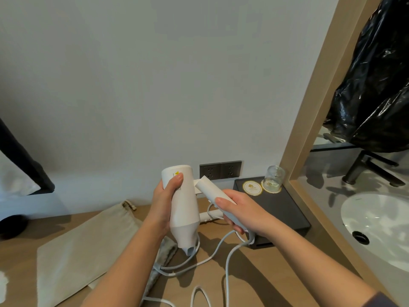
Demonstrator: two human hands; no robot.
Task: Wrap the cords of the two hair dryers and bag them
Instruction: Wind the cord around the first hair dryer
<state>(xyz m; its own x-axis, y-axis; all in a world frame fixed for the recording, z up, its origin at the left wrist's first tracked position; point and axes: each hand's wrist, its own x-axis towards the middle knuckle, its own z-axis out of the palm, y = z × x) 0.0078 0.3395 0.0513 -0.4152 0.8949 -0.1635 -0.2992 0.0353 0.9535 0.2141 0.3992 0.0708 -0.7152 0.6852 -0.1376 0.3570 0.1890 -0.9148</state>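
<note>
Wooden counter (276,284) bears cloth bag (88,244), cords (226,280), black tray (283,209)

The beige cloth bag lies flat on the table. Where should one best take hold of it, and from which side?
Probably at its mouth, the far end where the knotted drawstring shows. The cloth bag lies flat, so pinch the top layer there from above. The left hand is nearer, but it now grips the hair dryer.
</note>
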